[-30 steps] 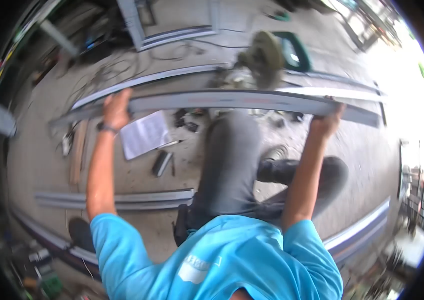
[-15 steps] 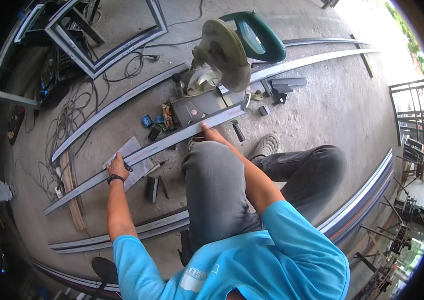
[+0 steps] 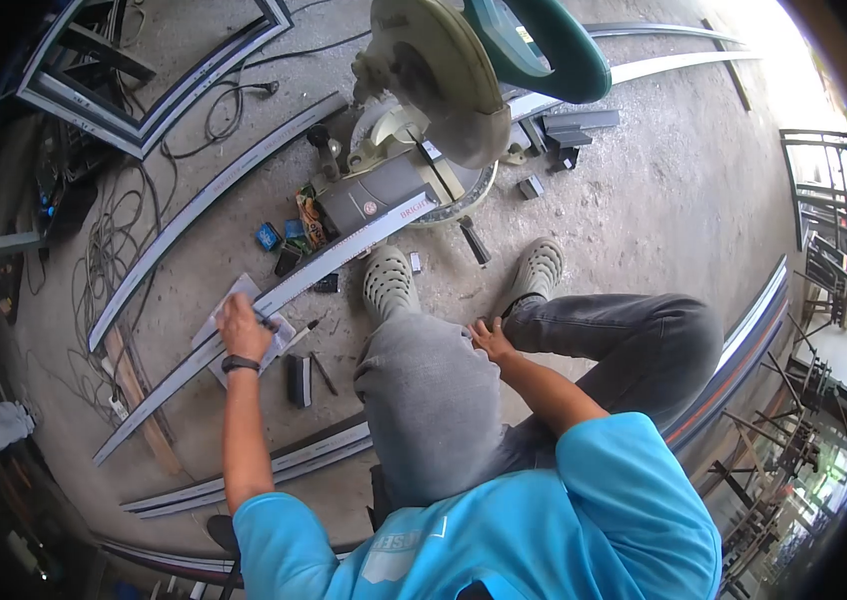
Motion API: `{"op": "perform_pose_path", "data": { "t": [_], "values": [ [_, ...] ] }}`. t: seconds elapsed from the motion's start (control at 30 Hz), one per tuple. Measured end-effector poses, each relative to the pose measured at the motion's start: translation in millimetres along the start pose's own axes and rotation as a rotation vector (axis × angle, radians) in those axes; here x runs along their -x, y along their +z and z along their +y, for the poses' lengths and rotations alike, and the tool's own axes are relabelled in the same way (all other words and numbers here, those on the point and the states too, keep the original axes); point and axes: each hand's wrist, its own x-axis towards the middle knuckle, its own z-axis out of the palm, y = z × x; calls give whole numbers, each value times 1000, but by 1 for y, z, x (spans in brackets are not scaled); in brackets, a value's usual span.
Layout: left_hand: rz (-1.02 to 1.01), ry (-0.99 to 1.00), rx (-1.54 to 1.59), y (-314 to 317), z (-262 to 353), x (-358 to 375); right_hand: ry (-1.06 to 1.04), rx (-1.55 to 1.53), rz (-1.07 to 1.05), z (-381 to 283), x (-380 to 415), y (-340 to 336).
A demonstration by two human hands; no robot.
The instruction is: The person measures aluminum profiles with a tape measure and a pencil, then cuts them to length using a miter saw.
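My left hand [image 3: 243,330] is closed at a long pale metal profile [image 3: 329,262], over a sheet of paper [image 3: 282,335] on the floor. A small dark object shows at its fingers, too small to name. The profile slants from the lower left up to the base of a miter saw [image 3: 384,190], where its printed end lies. My right hand [image 3: 492,342] is off the profile, fingers spread, between my knee and my other ankle. Beside the paper are a pen-like stick [image 3: 302,335] and a short dark block [image 3: 300,381].
Another long profile [image 3: 214,190] lies behind, near tangled cables [image 3: 119,235]. A metal frame [image 3: 159,125] stands at upper left. Offcuts [image 3: 579,122] lie right of the saw. More profiles [image 3: 284,462] lie beside my leg, and others [image 3: 734,360] at the right.
My right hand has let go of the profile and moved down beside my leg. The profile's far end has shifted left against the saw base. My left hand stays at the profile.
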Motion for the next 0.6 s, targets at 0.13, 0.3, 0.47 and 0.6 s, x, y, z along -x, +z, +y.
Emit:
{"op": "perform_pose_path", "data": {
  "t": [0.13,0.3,0.47,0.6],
  "values": [
    [122,131,246,19,80,-24,30,19,-43,-18,-2,13],
    [-29,112,161,32,70,-31,150,-516,81,-1,-4,-11],
    [125,-41,330,-8,53,-4,364,-1499,149,53,-52,-47],
    [23,-83,1074,0,122,3,348,-2231,7,45,-76,-164]
  ]
}}
